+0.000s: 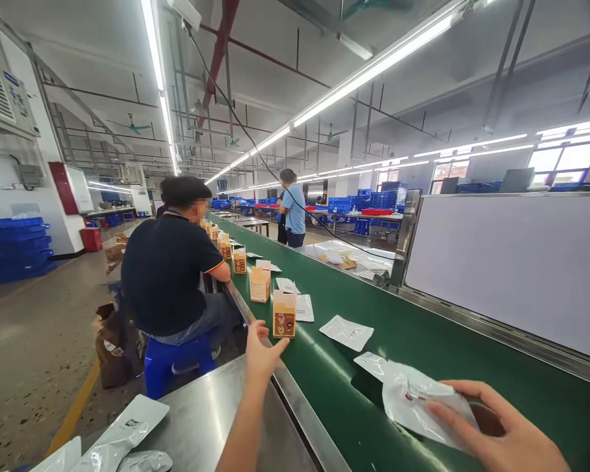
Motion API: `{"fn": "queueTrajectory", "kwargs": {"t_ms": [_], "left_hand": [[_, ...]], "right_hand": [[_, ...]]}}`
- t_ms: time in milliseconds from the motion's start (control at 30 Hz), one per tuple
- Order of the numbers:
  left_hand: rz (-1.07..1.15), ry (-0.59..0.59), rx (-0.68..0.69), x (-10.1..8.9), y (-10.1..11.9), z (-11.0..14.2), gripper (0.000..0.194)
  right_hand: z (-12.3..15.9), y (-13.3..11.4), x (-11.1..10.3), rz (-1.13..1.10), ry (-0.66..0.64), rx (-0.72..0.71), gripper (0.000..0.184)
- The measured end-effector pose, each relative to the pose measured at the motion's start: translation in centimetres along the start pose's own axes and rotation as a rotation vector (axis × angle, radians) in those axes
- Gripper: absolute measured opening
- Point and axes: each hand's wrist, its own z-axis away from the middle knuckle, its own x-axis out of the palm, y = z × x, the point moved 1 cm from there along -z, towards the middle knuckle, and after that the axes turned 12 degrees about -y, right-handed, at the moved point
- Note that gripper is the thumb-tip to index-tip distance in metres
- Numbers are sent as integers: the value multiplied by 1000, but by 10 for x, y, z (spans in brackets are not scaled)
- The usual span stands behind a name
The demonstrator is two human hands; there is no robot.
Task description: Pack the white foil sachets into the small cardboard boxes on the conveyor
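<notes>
1. The room is a wide work hall, with strip lights (373,72) overhead, blue crates (12,249) stacked at the left side and a speckled floor (24,347).
2. A long green belt (423,328) runs away into the distance; its surface looks smooth and shiny.
3. Beside it, the bare metal of a worktop (201,393) reflects the light, with loose white pouches (128,423) at its near left corner.
4. A seated person (170,275) in a dark shirt is beside the belt, farther along.
5. The left hand (263,357) is by the nearest box, thumb and fingers spread; contact is unclear. The right hand (516,426) pinches a white pouch (417,396) above the belt, near another pouch (371,365).
6. The cartons (260,286) stand in a row, already folded into shape, tops apparently unclosed. The nearest box (284,316) has raised flaps. Several pouches lie outside them; the cartons' contents cannot be seen.
</notes>
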Motion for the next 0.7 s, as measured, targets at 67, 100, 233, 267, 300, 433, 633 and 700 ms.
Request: {"fn": "queueTrajectory", "kwargs": {"t_ms": [67,100,233,267,300,433,633,700], "left_hand": [[-1,7,23,-11,-14,-32,98],[2,-17,27,-12,-21,-47,107],[31,-123,11,3,-43,-86,114],[40,-141,8,9,-46,-92,111],[47,-160,11,15,-48,-96,108],[38,-212,71,34,-47,-93,91],[-82,-45,233,57,-31,-48,84],[-117,-5,273,64,-24,-30,80]], "right_hand": [[1,-31,3,-21,268,-238,39],[1,-48,7,-22,395,-407,30],[-18,-109,42,51,597,-958,7],[-27,-121,53,57,585,-1022,12],[-37,-132,64,60,572,-1060,16],[-80,-156,106,116,563,-1055,20],[-86,-137,128,307,442,-1137,23],[-70,-122,120,370,357,-1222,26]]}}
